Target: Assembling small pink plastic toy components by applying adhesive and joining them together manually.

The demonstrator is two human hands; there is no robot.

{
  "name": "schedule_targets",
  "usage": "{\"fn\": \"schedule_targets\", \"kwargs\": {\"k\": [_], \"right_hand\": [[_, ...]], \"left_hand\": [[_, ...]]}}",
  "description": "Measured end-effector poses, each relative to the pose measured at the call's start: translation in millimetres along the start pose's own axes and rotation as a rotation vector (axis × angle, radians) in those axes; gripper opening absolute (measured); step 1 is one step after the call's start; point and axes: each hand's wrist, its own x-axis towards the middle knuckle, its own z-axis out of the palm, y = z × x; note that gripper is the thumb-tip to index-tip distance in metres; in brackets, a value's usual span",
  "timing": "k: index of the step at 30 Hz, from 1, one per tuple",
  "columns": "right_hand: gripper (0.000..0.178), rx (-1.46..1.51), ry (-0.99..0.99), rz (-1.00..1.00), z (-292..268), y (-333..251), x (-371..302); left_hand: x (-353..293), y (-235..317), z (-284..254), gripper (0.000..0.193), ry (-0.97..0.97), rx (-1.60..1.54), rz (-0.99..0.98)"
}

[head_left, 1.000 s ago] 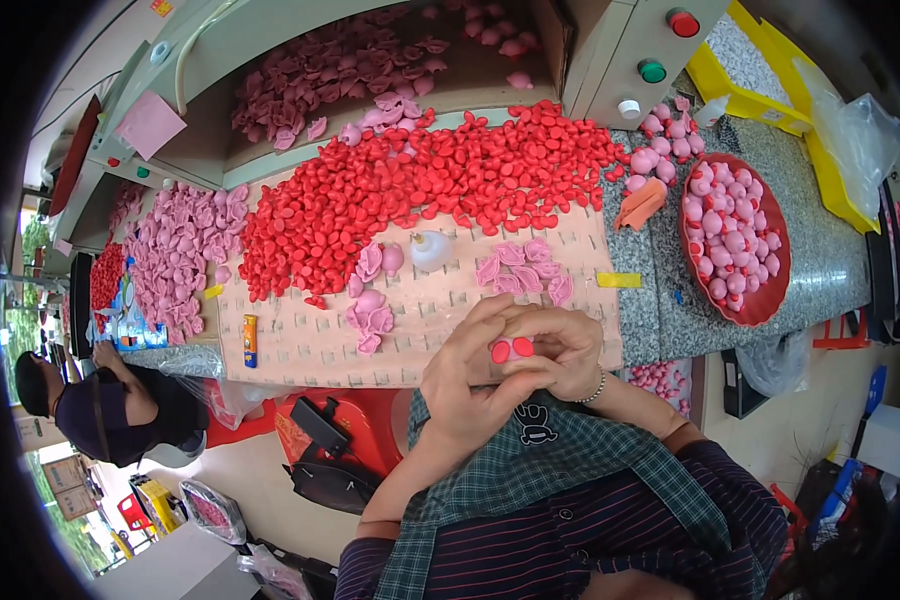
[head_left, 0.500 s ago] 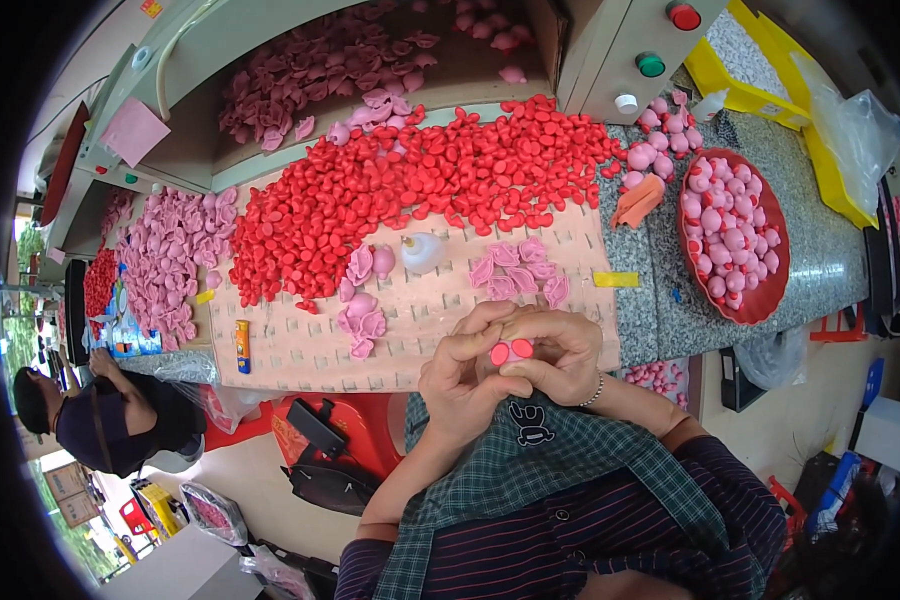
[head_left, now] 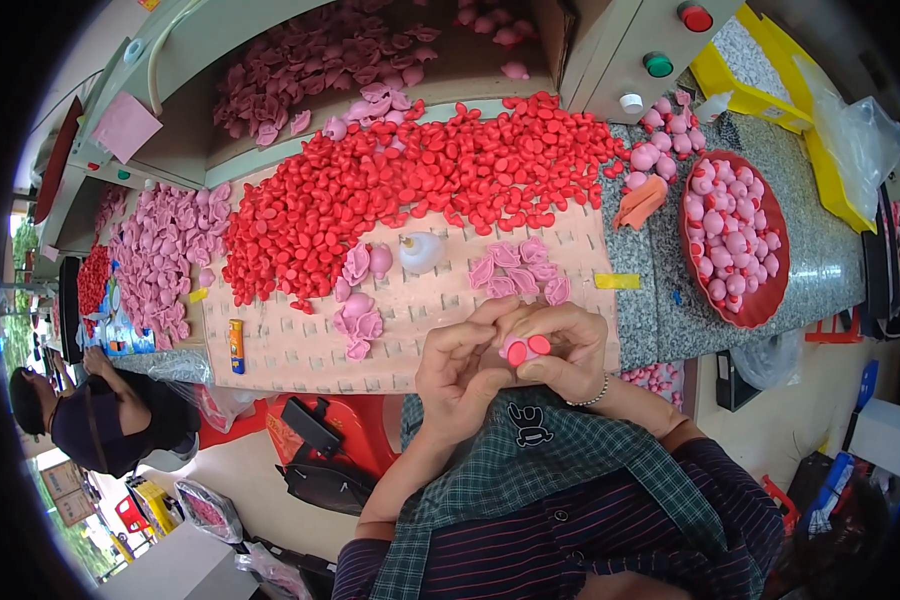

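Note:
Close in front of my chest, both hands are brought together around a small pink toy part (head_left: 526,350) with two red oval feet facing up. My right hand (head_left: 573,358) pinches it, thumb beneath the red ovals and fingers curled behind. From the other side my left hand (head_left: 454,372) curls around it, its index finger reaching the far side; part of its grip is hidden. Just beyond the hands lies a cluster of pink petal-shaped pieces (head_left: 515,268). A white squeeze bottle (head_left: 422,252) stands near more pink pieces (head_left: 358,322) on the pink mat (head_left: 430,362).
A wide heap of red foot pieces (head_left: 370,190) covers the mat's far part. At right are a red bowl (head_left: 692,262) of pink parts, an orange cloth (head_left: 640,202) and yellow bins (head_left: 770,112). A glue stick (head_left: 237,346) lies left. Another person (head_left: 110,415) works farther left.
The pink part has shifted slightly right in my fingers, its red feet tilting. My left thumb has drawn back a little from it.

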Motion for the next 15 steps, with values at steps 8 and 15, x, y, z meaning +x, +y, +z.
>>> {"fn": "schedule_targets", "kwargs": {"k": [8,15], "right_hand": [[0.025,-0.066,-0.022,0.030,-0.5,-2.1,-3.9],[0.027,-0.159,-0.051,-0.055,3.9,-1.8,3.4]], "left_hand": [[-4.9,-7.3,-7.7,0.020,-0.071,0.250,0.130],[-4.2,-9.9,-11.6,0.013,-0.063,0.043,0.060]]}}
